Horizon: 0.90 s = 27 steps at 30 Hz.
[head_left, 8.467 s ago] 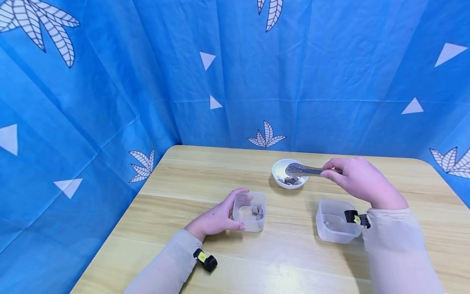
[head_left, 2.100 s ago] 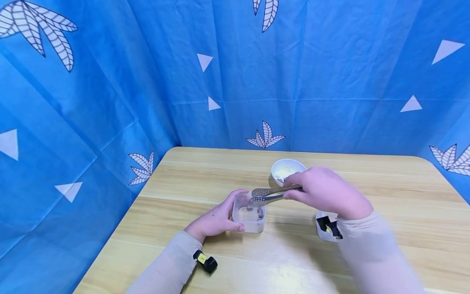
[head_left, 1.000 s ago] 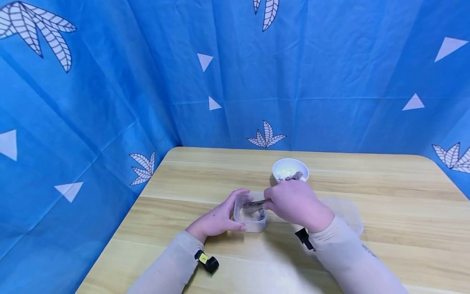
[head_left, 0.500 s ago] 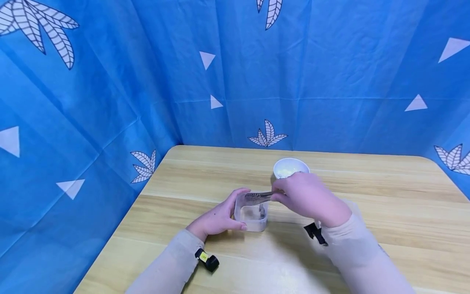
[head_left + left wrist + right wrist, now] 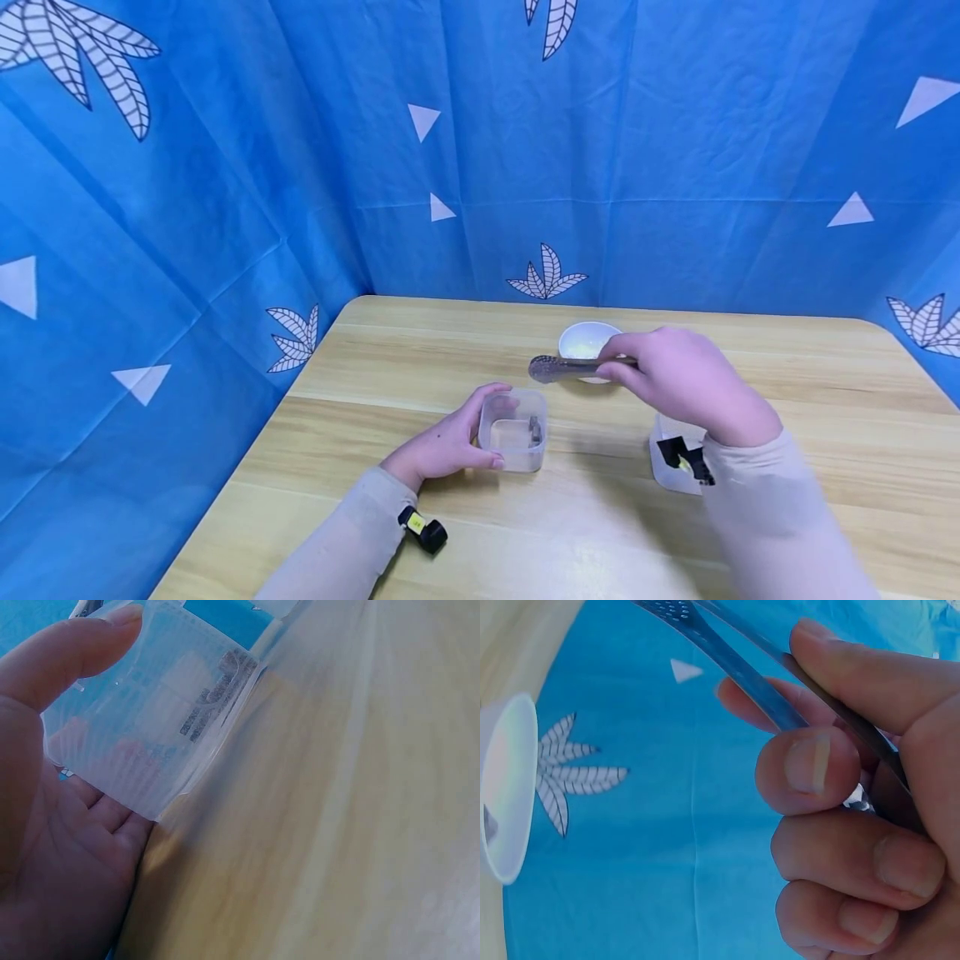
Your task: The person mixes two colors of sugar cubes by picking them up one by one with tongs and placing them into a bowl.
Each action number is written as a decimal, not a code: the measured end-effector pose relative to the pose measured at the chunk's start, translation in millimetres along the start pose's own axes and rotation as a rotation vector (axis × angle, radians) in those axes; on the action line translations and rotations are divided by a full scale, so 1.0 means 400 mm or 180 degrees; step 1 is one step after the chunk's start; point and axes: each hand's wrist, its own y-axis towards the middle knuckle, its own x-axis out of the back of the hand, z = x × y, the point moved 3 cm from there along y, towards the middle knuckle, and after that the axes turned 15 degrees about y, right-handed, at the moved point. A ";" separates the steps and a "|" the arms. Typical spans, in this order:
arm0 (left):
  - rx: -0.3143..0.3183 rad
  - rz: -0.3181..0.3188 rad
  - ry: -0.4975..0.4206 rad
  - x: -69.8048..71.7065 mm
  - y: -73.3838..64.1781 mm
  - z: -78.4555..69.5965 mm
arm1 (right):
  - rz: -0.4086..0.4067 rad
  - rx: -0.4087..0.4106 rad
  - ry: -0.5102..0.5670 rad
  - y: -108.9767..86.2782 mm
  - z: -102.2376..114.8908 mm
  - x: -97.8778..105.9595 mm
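Note:
My left hand [image 5: 446,442] grips a square clear plastic container [image 5: 513,454] from its left side, thumb in front and fingers behind. Small dark grey pieces [image 5: 535,430] lie along its right inner wall; through the wall in the left wrist view they look like speckled chunks [image 5: 214,694]. My right hand [image 5: 686,383] holds metal tongs [image 5: 577,368] with perforated ends, fingers curled round the handles. The tong tips hover above the table, between the container and a white bowl [image 5: 581,337]. In the right wrist view the tong arms [image 5: 742,671] stand slightly apart. Nothing shows between the tips.
A second clear plastic container [image 5: 667,475] stands at the right, partly covered by my right wrist and its black camera strap. The wooden table [image 5: 420,342] backs onto a blue patterned curtain [image 5: 480,150]. A dark piece [image 5: 490,823] shows inside the bowl.
The tongs went from the bowl down into the left container, then rose out and moved back right towards the bowl. My left hand has stayed on its container throughout.

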 end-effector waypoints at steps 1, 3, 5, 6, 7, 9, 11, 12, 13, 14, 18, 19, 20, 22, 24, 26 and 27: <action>0.0007 0.0006 -0.0020 0.000 0.000 0.000 | -0.0019 -0.0028 0.0002 -0.003 -0.006 0.008; 0.0006 0.0013 -0.0060 0.000 -0.001 0.000 | -0.0057 -0.0082 -0.0003 -0.008 -0.020 0.024; -0.0006 0.0024 -0.0102 -0.001 0.000 0.000 | -0.0082 -0.0132 -0.0017 -0.014 -0.036 0.036; -0.0010 0.0030 -0.0117 -0.001 0.000 0.000 | -0.0092 -0.0167 -0.0023 -0.017 -0.044 0.041; -0.0014 0.0034 -0.0134 -0.001 0.000 0.000 | -0.0092 -0.0204 -0.0020 -0.019 -0.053 0.046; -0.0005 0.0039 -0.0160 -0.002 0.000 -0.001 | -0.0084 -0.0295 -0.0021 -0.023 -0.073 0.052; 0.0013 0.0044 -0.0157 -0.002 0.001 -0.002 | -0.0069 -0.0401 -0.0010 -0.026 -0.092 0.055; 0.0027 0.0041 -0.0141 -0.002 0.001 -0.002 | -0.0060 -0.0455 -0.0003 -0.028 -0.101 0.057; 0.0047 0.0038 -0.0128 -0.002 0.001 -0.003 | -0.0056 -0.0505 -0.0005 -0.030 -0.109 0.058; 0.0062 0.0035 -0.0116 -0.003 0.001 -0.004 | -0.0051 -0.0546 0.0001 -0.032 -0.116 0.060; 0.0112 0.0025 -0.0082 -0.003 0.002 -0.007 | -0.0025 -0.0699 -0.0022 -0.037 -0.137 0.064; 0.0117 0.0022 -0.0082 -0.003 0.002 -0.007 | -0.0017 -0.0729 -0.0030 -0.038 -0.140 0.065; 0.0120 0.0020 -0.0082 -0.002 0.002 -0.008 | -0.0003 -0.0749 -0.0034 -0.037 -0.143 0.066; 0.0124 0.0018 -0.0087 -0.002 0.002 -0.008 | 0.0021 -0.0787 -0.0046 -0.036 -0.149 0.066; 0.0126 0.0016 -0.0087 -0.002 0.002 -0.007 | 0.0040 -0.0809 -0.0054 -0.035 -0.152 0.065; 0.0121 0.0020 -0.0094 -0.001 0.001 -0.008 | 0.0051 -0.0811 -0.0056 -0.033 -0.154 0.064; 0.0118 0.0021 -0.0098 -0.001 0.001 -0.009 | 0.0055 -0.0810 -0.0049 -0.032 -0.154 0.064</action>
